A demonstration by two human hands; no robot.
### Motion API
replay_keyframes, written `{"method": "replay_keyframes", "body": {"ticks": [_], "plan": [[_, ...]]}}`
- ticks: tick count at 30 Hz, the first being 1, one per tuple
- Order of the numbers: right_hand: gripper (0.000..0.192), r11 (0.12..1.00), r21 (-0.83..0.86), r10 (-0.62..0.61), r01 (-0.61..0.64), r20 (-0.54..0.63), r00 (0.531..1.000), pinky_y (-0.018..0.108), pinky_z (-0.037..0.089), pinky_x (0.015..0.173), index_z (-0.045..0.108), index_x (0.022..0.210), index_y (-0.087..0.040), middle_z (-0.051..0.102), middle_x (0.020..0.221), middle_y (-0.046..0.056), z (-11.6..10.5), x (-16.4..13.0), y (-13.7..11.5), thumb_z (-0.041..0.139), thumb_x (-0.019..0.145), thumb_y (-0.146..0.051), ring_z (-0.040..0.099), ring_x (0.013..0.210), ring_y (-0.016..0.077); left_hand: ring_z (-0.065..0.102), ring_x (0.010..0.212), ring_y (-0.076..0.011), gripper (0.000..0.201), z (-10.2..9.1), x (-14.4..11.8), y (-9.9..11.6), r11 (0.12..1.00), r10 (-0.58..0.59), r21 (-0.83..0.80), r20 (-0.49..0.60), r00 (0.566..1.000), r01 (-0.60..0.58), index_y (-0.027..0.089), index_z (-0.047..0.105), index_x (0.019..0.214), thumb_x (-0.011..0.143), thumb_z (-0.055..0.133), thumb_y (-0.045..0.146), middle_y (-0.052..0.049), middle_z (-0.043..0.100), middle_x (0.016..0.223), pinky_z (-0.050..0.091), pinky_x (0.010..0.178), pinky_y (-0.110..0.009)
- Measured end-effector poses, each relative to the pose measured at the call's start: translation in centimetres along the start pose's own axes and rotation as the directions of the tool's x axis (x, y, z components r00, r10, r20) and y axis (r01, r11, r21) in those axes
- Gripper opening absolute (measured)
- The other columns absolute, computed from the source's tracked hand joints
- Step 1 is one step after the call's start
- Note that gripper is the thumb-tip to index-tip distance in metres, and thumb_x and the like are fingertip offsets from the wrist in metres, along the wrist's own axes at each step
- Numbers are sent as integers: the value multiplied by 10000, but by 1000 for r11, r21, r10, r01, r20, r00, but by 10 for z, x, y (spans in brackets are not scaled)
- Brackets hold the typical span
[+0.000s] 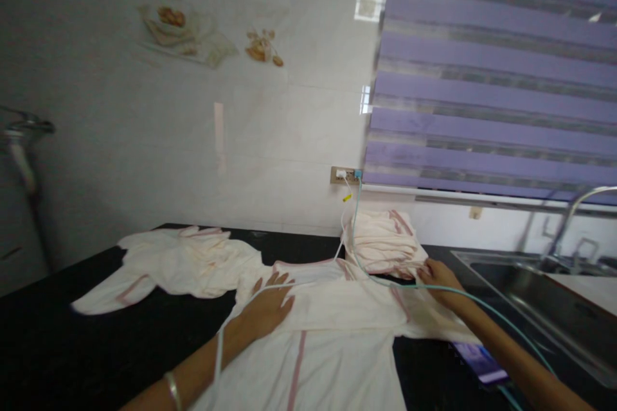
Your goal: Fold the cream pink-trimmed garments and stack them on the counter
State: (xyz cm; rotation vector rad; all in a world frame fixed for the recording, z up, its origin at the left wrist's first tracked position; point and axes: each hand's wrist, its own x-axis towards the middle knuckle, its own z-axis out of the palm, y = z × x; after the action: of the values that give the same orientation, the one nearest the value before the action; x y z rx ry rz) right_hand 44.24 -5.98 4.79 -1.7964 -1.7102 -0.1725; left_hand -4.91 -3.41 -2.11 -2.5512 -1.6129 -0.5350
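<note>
A white cloth with pink stripes [347, 366] is spread over the black counter, running down past the bottom of the view. My left hand [265, 308] rests on its left part with the palm down and fingers spread. At the cloth's far right corner, the fingers of my right hand [438, 279] are closed on its edge, close to a folded stack of similar white cloths [380, 244]. To the left lies a crumpled pile of white cloth [193, 263]. A white cable [219, 347] crosses over my left wrist, and a green cable [434, 288] passes over my right hand.
A lit phone [479, 363] lies on the counter [120, 353] under my right forearm. The steel sink [520, 289] with its tap [569, 218] is at the right. Both cables run to a wall socket [344, 174]. A purple striped blind [491, 77] hangs above.
</note>
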Motion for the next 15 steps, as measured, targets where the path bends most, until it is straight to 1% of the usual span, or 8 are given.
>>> {"method": "replay_keyframes", "body": {"ticks": [2,4,5,7,9,11,13,15], "plan": [[208,994,105,-31,35,-46,998,287,386,667,570,728,-207,638,740,56,10,1,-30,512,837,-375,565,690,187,366,1507,-373,479,-12,3,20,996,63,-67,-58,996,-67,177,640,1368,912,512,245,-155,512,1563,220,1238,-640],[264,976,204,-56,78,-112,992,298,384,671,538,722,-221,610,719,42,22,1,-59,477,843,-447,542,694,194,453,1447,-305,454,-23,8,48,971,135,-185,-87,987,-150,159,635,1336,911,484,215,-162,587,1479,297,1238,-498],[285,964,248,-67,101,-141,988,302,381,669,514,705,-229,591,702,35,29,-1,-73,468,845,-472,530,694,195,539,1362,-271,388,-27,12,64,960,151,-228,-69,986,-163,176,665,1265,945,464,263,-143,672,1352,379,1188,-424],[319,935,325,-86,142,-182,980,311,380,676,477,677,-237,565,688,29,42,-6,-101,464,856,-501,518,704,199,690,1033,-277,359,-31,23,97,944,67,-323,-19,998,-70,168,703,961,977,419,386,-137,740,1007,526,978,-421],[340,906,391,-85,162,-207,975,318,390,693,479,686,-236,559,711,29,57,-16,-126,470,876,-518,517,723,201,691,782,-265,532,-29,36,125,722,-61,-646,297,953,247,162,655,817,982,354,568,-120,700,800,561,791,-419],[352,886,438,-63,153,-213,975,320,396,695,483,699,-236,547,721,22,72,-27,-146,487,888,-532,504,721,197,665,659,-234,711,-24,48,145,493,-7,-761,481,877,421,161,636,839,950,243,743,-105,682,754,553,689,-390],[354,863,491,-13,116,-209,978,322,405,692,494,721,-236,554,736,21,88,-38,-160,492,903,-539,504,723,198,658,644,-220,828,-18,55,156,271,83,-815,549,832,511,157,646,910,848,282,898,-98,688,785,549,684,-382],[363,830,555,59,58,-190,980,323,415,682,503,740,-236,568,746,23,101,-47,-168,478,927,-546,518,727,203,658,678,-222,888,-11,57,160,68,122,-830,557,821,553,156,662,969,729,417,975,-90,688,819,555,723,-397]]}}
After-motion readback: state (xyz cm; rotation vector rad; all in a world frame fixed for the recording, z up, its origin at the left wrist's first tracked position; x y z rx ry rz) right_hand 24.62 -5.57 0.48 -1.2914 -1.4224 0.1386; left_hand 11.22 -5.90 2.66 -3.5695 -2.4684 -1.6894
